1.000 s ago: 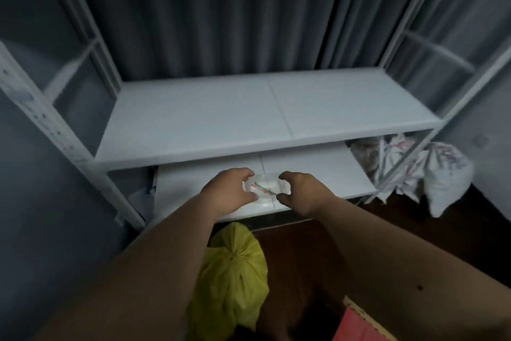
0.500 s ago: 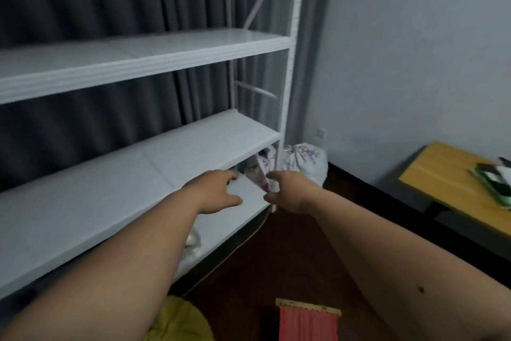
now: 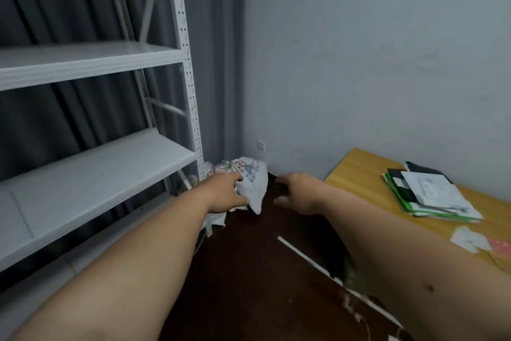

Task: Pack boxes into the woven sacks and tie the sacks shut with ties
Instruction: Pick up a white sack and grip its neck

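Both my arms reach forward over the dark floor. My left hand (image 3: 225, 194) hovers in front of a white printed woven sack (image 3: 253, 179) that lies tied in the corner beside the shelf post; its fingers are loosely curled and I see nothing in them. My right hand (image 3: 296, 192) hangs a little to the right of the sack, apart from it, with fingers and thumb loosely curved around empty space. No box or loose tie is visible.
A white metal shelving rack (image 3: 190, 108) with bare shelves fills the left, with a dark curtain behind it. A wooden table (image 3: 356, 172) at the right carries a stack of folders and papers (image 3: 425, 194). A white strip (image 3: 301, 253) lies on the floor.
The view has swung right from the lower shelf towards the room's corner. My hands left the small packet on the shelf and now hang near the white sack; the yellow sack is out of view.
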